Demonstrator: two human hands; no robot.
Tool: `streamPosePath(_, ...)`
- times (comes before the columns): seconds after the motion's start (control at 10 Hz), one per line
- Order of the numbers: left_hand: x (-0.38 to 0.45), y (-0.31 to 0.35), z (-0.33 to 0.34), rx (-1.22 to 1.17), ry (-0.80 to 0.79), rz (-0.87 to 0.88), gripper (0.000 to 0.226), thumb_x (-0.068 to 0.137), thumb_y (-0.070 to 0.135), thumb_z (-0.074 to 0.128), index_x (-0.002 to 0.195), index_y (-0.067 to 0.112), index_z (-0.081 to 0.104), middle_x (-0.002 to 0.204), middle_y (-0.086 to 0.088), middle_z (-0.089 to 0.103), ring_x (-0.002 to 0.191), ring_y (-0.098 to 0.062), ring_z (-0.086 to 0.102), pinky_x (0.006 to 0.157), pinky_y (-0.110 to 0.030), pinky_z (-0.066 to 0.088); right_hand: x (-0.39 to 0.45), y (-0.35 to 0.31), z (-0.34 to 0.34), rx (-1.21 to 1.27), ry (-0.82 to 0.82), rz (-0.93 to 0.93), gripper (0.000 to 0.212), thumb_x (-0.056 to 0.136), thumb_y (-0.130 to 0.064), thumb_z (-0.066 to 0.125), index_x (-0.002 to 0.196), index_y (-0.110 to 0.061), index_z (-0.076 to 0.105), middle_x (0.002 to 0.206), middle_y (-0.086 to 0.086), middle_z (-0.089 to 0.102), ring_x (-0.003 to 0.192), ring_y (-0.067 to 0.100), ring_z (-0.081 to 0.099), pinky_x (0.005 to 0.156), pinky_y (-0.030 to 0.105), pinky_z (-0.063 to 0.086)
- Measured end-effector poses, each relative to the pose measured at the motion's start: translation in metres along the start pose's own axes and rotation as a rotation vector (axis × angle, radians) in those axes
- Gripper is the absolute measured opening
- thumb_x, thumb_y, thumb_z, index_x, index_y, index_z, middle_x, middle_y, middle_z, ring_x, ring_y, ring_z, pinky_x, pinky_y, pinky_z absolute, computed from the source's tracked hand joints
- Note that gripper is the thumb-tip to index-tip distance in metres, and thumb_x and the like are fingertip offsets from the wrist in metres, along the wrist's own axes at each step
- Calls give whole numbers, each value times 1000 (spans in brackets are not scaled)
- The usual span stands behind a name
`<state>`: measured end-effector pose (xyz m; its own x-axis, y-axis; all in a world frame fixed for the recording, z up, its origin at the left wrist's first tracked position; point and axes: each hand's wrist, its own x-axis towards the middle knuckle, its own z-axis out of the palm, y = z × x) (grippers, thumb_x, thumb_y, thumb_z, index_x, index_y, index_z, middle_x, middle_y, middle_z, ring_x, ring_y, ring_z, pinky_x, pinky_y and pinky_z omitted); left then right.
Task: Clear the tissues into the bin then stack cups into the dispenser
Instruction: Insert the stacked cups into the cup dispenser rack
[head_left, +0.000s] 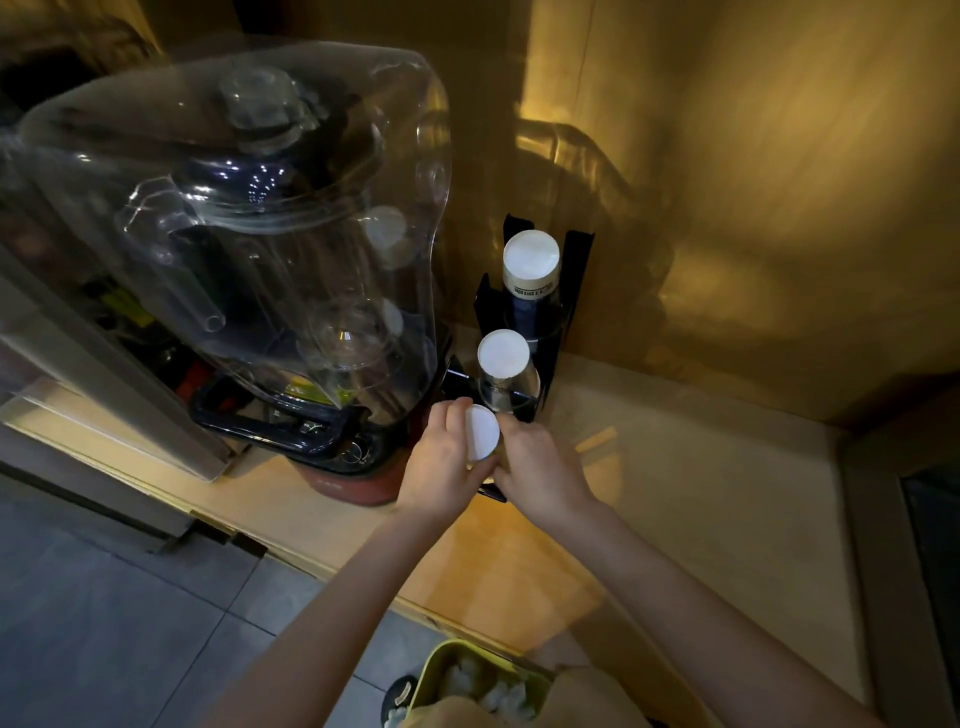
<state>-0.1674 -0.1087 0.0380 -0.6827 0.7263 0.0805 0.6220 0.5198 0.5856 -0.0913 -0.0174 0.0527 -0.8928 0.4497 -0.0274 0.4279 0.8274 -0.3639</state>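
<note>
A black stepped cup dispenser (576, 270) stands on the wooden counter by the back wall. Its rear slot holds an upturned stack of cups (531, 260) with a white bottom and dark printed side. The middle slot holds an upturned clear cup stack (503, 354). My left hand (447, 462) and my right hand (540, 467) meet at the front slot, both closed around an upturned white-bottomed cup (481, 432). A yellow-green bin (434, 670) on the floor below holds crumpled white tissues (498, 693).
A large blender under a clear plastic hood (249, 223) stands immediately left of the dispenser, its dark base (322, 447) touching distance from my left hand. The counter edge (363, 582) runs diagonally; grey floor tiles lie below. A wooden wall rises behind.
</note>
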Motion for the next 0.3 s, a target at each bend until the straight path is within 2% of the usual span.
streamPosePath(0.1, 4, 4, -6, 82, -56, -38, 64, 80, 25, 67, 131, 4, 34, 131, -16, 42, 110, -34, 52, 77, -36, 45, 2, 2, -1, 23, -44, 7, 47, 87, -16, 55, 131, -13, 40, 111, 12, 63, 101, 29, 58, 66, 31, 39)
streamPosePath(0.2, 9, 10, -12, 240, -142, -16, 65, 79, 32, 66, 130, 5, 34, 130, -13, 44, 112, -31, 52, 81, -36, 47, 3, 9, -5, 251, -148, 66, 44, 84, -17, 57, 127, -16, 47, 107, 10, 67, 98, 28, 62, 71, 32, 48)
streamPosePath(0.3, 15, 22, -28, 326, -99, 8, 65, 80, 45, 61, 130, 10, 38, 128, -11, 51, 114, -29, 53, 87, -40, 48, 4, 19, -28, 599, -80, 177, 30, 84, -13, 59, 114, -11, 60, 99, 6, 69, 90, 17, 63, 78, 20, 52)
